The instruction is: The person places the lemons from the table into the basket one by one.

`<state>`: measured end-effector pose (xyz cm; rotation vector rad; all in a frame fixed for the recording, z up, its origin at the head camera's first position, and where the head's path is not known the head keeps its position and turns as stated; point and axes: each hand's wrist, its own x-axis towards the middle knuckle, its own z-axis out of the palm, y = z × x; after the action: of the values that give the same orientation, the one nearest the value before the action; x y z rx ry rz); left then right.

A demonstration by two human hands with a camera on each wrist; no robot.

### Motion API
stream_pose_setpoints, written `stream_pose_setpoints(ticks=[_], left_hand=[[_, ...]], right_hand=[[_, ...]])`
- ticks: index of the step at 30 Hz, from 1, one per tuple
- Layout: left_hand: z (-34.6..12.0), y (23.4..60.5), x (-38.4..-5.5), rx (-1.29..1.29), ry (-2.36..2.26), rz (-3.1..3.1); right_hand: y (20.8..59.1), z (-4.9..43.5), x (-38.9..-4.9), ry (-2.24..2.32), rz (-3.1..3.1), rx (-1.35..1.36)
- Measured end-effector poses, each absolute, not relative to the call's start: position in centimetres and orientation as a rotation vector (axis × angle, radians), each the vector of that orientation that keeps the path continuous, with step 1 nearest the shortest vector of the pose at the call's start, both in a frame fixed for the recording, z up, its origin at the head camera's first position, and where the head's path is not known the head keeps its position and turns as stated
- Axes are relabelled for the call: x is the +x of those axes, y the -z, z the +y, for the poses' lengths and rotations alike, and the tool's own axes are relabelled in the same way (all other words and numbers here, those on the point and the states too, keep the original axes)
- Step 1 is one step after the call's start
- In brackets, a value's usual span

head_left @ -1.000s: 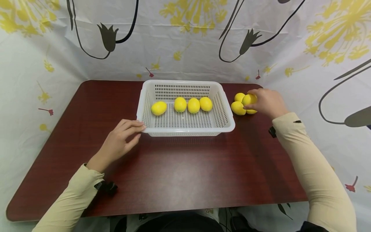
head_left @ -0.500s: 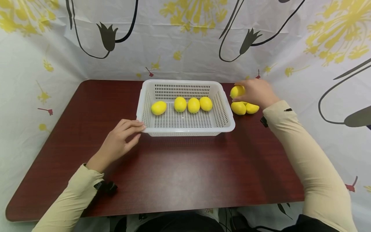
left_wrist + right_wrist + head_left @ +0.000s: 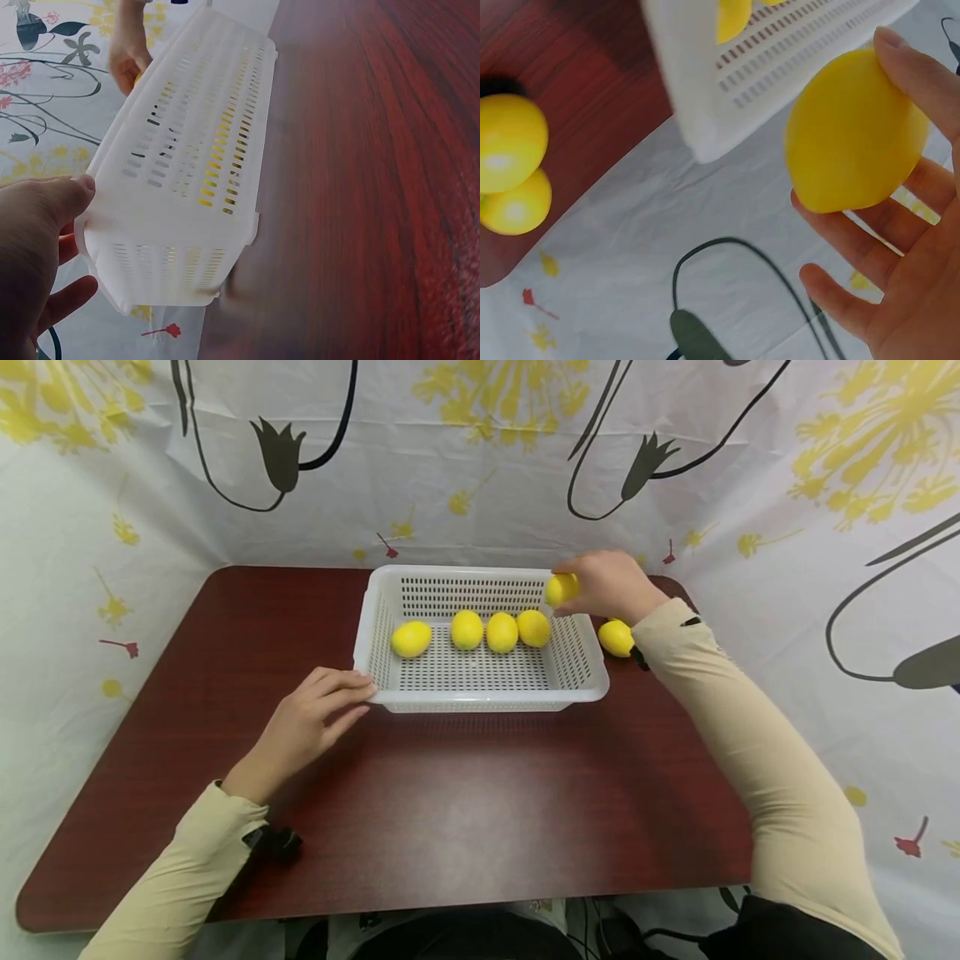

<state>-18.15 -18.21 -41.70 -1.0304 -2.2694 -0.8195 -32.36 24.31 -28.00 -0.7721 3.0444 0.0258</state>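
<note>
My right hand [image 3: 606,583] pinches a yellow lemon [image 3: 857,131] between thumb and fingers, held up over the back right corner of the white plastic basket [image 3: 487,697]. Inside lie several lemons, one lemon [image 3: 412,639] on the left apart from a row toward the right. My left hand [image 3: 306,722] rests its relaxed fingertips on the front left corner of the rim, thumb apart. From the left wrist, the left fingers [image 3: 66,196] meet the basket's edge.
To the right of the basket, a lemon [image 3: 616,638] shows beside the right sleeve; the right wrist view has two lemons there, one lemon [image 3: 510,142] nearer. The dark red table [image 3: 465,810] ends at a white patterned cloth [image 3: 487,527].
My right hand has lifted a lemon from the group on the right and carried it left to above the basket. The left hand stays at the corner.
</note>
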Motion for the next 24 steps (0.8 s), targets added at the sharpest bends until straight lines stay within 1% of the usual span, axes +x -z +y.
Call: stream_pose_setpoints(ticks=[11,24], left_hand=[[-18.4,41.6,-18.3,-1.063,0.808,-2.273],[-18.5,41.7,-18.5,-1.087,0.788,-2.244]], right_hand=[[28.4,20.2,-34.3,-0.036,2.936,-0.871],[29.9,15.5,-35.5,-0.031,2.820,-1.047]])
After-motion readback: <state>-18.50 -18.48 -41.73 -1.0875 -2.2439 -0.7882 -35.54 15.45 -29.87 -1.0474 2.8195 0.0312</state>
